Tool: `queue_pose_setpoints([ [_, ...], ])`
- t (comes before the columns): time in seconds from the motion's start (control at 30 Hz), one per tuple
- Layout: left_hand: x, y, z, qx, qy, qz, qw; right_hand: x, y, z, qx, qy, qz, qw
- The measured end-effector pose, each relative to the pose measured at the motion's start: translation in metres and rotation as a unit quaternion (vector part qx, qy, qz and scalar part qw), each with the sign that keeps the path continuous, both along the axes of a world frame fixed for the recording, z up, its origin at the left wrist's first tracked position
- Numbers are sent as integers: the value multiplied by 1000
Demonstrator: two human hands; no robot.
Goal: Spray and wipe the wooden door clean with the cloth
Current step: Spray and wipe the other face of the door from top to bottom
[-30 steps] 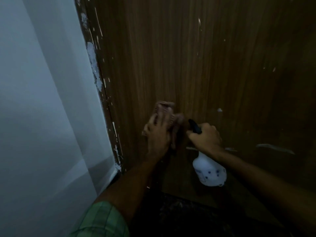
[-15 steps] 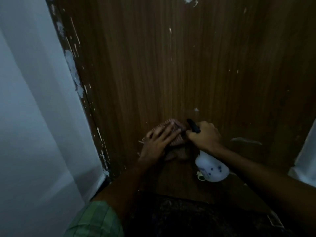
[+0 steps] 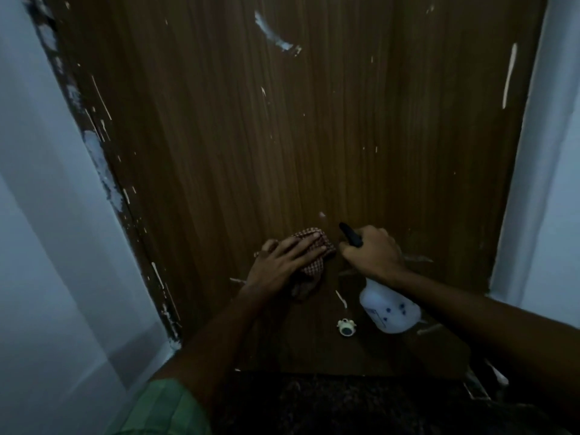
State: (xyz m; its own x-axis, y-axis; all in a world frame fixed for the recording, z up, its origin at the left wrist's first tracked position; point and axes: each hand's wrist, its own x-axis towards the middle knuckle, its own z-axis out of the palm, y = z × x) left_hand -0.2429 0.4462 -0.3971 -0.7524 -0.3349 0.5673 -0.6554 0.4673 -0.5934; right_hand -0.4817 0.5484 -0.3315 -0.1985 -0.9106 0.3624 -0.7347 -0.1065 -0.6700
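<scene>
Dim lighting throughout; the brown wooden door (image 3: 314, 136) fills the centre of the frame, marked with white paint streaks, with pale walls (image 3: 47, 215) at both edges. Left hand (image 3: 284, 262) lies flat in the lower centre, fingers straight and pointing to the upper right, pressing a checked cloth (image 3: 314, 259) against the door. Right hand (image 3: 373, 254) sits just right of it, fingers curled round the black head of a white spray bottle (image 3: 389, 312), the bottle body hanging below the wrist, nozzle toward the cloth. Both forearms enter from the bottom edge. Small white round fitting (image 3: 346, 327) on the door below the hands. Green checked sleeve (image 3: 166, 409) at lower left
</scene>
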Motion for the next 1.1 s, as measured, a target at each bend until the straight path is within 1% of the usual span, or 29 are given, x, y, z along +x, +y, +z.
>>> queue_pose_setpoints([
  [0.03,-3,0,14,16,39,20,999,-2,0,1,-1,2,-2,1000],
  [0.07,-12,3,33,59,130,41,989,-4,1,1,0,5,-4,1000],
  [0.13,-37,11,75,127,371,53,918,-6,1,2,3,6,-4,1000],
  [0.17,-48,16,91,122,432,52,892,-8,1,1,2,4,-2,1000],
  [0.2,-56,18,95,114,439,41,890,-10,1,1,1,4,-2,1000],
  [0.23,-58,17,91,118,398,24,910,-10,2,2,0,6,-1,1000],
  [0.27,-57,16,77,131,321,6,938,-10,3,3,1,7,2,1000],
  [0.33,-51,13,34,103,100,-39,989,-13,4,5,2,4,6,1000],
  [0.37,-46,10,13,62,-22,-55,996,-15,4,5,1,4,2,1000],
  [0.4,-41,6,0,26,-110,-56,992,-16,5,6,-3,3,-3,1000],
  [0.43,-37,1,-2,10,-138,-51,989,-18,5,7,-6,-1,-2,1000],
  [0.47,-36,0,4,20,-110,-40,993,-19,6,7,-5,-8,3,1000],
  [0.5,-41,3,18,40,-34,-18,998,-22,6,7,-3,-12,9,1000],
  [0.53,-46,7,35,62,83,8,995,-23,6,6,2,-10,14,1000],
  [0.57,-57,11,55,80,226,26,971,-26,6,2,7,-7,17,1000],
  [0.6,-68,14,75,82,353,44,931,-28,7,-1,9,-3,21,1000],
  [0.63,-81,17,89,80,441,52,892,-30,7,-5,10,0,21,1000],
  [0.67,-92,20,95,86,472,38,877,-34,8,-8,10,2,17,1000],
  [0.7,-99,21,90,110,447,4,888,-37,8,-11,11,3,15,1000],
  [0.73,-100,21,78,133,374,-27,917,-40,9,-11,13,-1,16,1000],
  [0.77,-99,19,58,129,268,-42,954,-43,10,-11,17,-7,18,1000],
  [0.8,-95,19,39,90,162,-49,981,-46,10,-12,25,-10,18,999],
  [0.83,-88,14,27,37,75,-52,995,-48,12,-13,34,-4,14,999],
  [0.87,-81,6,25,-2,23,-57,998,-50,14,-15,42,8,8,999],
  [0.93,-74,-3,37,-3,10,-53,999,-56,20,-20,45,16,-6,999],
  [0.97,-75,0,46,38,67,-36,996,-61,23,-23,45,13,-12,999],
  [1.0,-76,4,57,78,170,-14,982,-65,25,-23,43,14,-19,999],
  [1.07,-91,14,76,111,393,15,912,-76,28,-21,40,14,-20,999],
  [1.1,-103,20,84,108,468,26,877,-81,28,-19,35,13,-16,999],
])
